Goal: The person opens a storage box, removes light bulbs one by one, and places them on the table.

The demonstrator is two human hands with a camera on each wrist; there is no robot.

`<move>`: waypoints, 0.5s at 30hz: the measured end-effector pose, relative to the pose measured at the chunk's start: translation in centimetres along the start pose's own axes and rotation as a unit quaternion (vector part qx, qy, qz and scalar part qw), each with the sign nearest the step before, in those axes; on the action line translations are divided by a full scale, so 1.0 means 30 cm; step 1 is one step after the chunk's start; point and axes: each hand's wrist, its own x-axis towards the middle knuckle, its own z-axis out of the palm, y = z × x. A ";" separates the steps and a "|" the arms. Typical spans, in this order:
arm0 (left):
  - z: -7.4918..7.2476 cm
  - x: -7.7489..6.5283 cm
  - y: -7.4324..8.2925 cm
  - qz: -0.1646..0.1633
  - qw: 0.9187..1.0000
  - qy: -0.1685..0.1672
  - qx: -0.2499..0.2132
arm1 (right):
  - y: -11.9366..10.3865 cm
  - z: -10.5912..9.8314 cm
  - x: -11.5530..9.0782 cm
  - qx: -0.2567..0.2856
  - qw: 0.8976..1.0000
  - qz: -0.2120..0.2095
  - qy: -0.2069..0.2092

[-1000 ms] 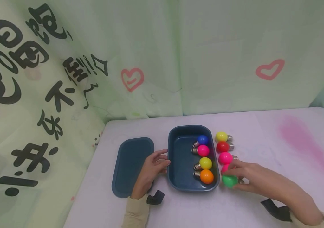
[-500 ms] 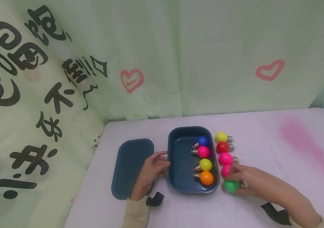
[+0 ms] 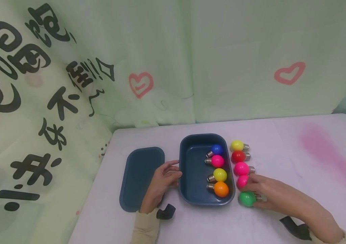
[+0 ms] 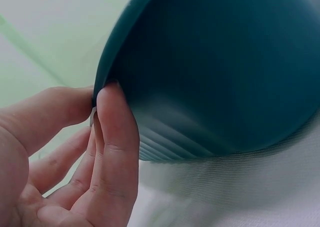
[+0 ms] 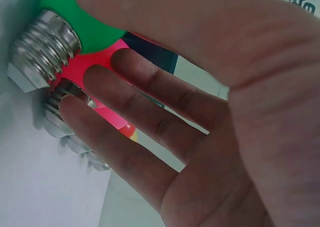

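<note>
In the head view my left hand [image 3: 164, 181] is at the left wall of a dark blue tray [image 3: 182, 196]. Its thumb and fingers pinch the rim, as the left wrist view shows. My right hand [image 3: 267, 191] is over the near end of a row of light bulbs beside the tray. A green light bulb [image 3: 247, 198] lies on the table by its thumb, which touches it in the right wrist view. The other fingers stretch, spread apart, over a pink light bulb [image 3: 242, 182], whose metal base is hidden in the head view.
Inside the tray lie a blue [image 3: 217, 149], a pink [image 3: 217, 161], a yellow [image 3: 220, 175] and an orange bulb [image 3: 221, 189]. Yellow [image 3: 237, 145], red [image 3: 238, 156] and pink bulbs [image 3: 241, 168] continue the outer row. A flat dark blue lid [image 3: 137, 179] lies left.
The green bulb has shifted slightly toward the near table edge, and the right hand's fingers have come off its top. My left hand stays at the tray.
</note>
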 end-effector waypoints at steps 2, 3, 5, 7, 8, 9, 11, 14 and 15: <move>-0.001 -0.001 0.000 0.001 1.000 -0.001 -0.002 | -0.001 -0.002 0.000 -0.005 1.000 -0.001 0.002; -0.001 -0.001 0.000 0.002 1.000 -0.001 -0.002 | -0.002 -0.004 -0.001 -0.005 1.000 -0.003 0.003; 0.000 -0.001 0.001 0.004 1.000 -0.001 -0.002 | -0.005 -0.009 -0.001 -0.003 1.000 0.002 0.001; 0.000 -0.001 0.000 0.005 1.000 -0.001 0.000 | -0.010 -0.015 -0.001 -0.002 1.000 0.010 0.000; 0.000 0.000 0.000 0.005 1.000 -0.001 0.000 | -0.013 -0.019 0.000 -0.001 1.000 0.016 -0.001; 0.001 0.000 0.000 0.005 1.000 -0.001 0.001 | -0.016 -0.022 0.001 -0.002 1.000 0.017 0.002; 0.001 0.000 0.000 0.004 1.000 -0.001 0.001 | -0.025 -0.030 0.005 -0.005 1.000 0.019 0.009; 0.000 0.000 0.000 0.005 1.000 -0.002 0.001 | -0.040 -0.043 0.015 -0.014 0.999 0.010 0.033; 0.000 0.000 -0.001 0.005 1.000 -0.002 0.001 | -0.046 -0.048 0.019 -0.018 0.999 0.004 0.042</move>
